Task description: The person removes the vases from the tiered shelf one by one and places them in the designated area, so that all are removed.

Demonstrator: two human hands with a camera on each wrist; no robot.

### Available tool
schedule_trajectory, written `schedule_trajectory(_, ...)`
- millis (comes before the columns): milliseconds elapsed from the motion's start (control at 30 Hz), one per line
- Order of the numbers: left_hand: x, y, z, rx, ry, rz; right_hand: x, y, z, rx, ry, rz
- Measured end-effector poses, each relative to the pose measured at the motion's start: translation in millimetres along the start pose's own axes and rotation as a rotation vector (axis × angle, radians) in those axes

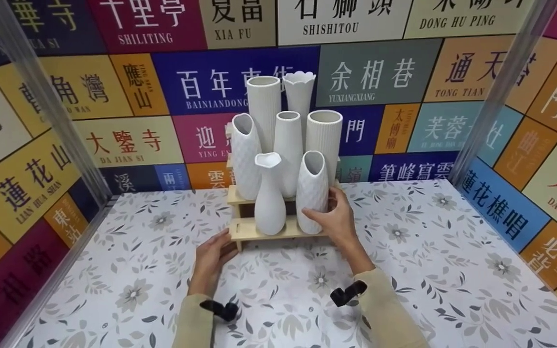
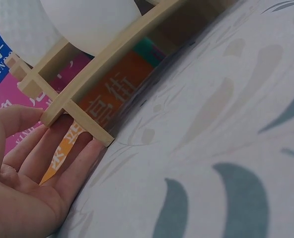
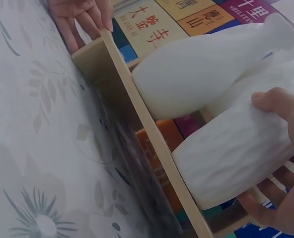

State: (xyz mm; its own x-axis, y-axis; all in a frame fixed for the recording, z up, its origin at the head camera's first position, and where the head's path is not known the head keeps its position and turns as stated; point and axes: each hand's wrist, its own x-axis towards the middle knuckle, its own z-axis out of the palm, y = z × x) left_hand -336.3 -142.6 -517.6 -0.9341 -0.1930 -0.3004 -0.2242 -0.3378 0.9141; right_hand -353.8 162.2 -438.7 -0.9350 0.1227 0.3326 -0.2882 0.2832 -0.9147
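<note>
A tiered wooden stand (image 1: 244,231) carries several white vases. On its front step, a vase with a flared rim (image 1: 270,208) stands to the left of a textured vase (image 1: 311,191) with a slanted mouth. My right hand (image 1: 339,215) holds that textured vase low on its right side, thumb across the front and fingers behind, as the right wrist view shows. My left hand (image 1: 213,256) grips the stand's front left corner; in the left wrist view its fingertips (image 2: 98,145) meet the short front leg.
Behind stand a textured vase (image 1: 245,164), a slim vase (image 1: 288,145), two ribbed vases (image 1: 264,108) and a scalloped-rim vase (image 1: 299,92). Leaf-patterned cloth (image 1: 138,261) covers the table. A wall of colourful signs (image 1: 380,72) and metal posts (image 1: 486,87) bound it.
</note>
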Motion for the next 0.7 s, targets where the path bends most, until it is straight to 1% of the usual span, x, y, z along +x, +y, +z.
schedule_trajectory(167,-0.5,0.6,-1.4,-0.002,0.002,-0.009,3.6,2,-18,-0.033,0.002,0.014)
schedule_trajectory(267,-0.5,0.2,-1.8,-0.001,0.006,-0.001,6.7,2,-30,-0.019,0.005,0.002)
schedule_trajectory(433,-1.1,-0.3,-0.4,0.008,-0.005,0.015,10.5,3,-50,0.009,0.064,-0.016)
schedule_trajectory(567,-1.6,0.2,0.6,0.007,0.006,0.003,11.6,7,-64,0.009,0.112,0.012)
schedule_trajectory(700,-1.0,0.8,0.8,0.002,0.003,-0.002,11.5,12,-75,0.005,0.139,0.052)
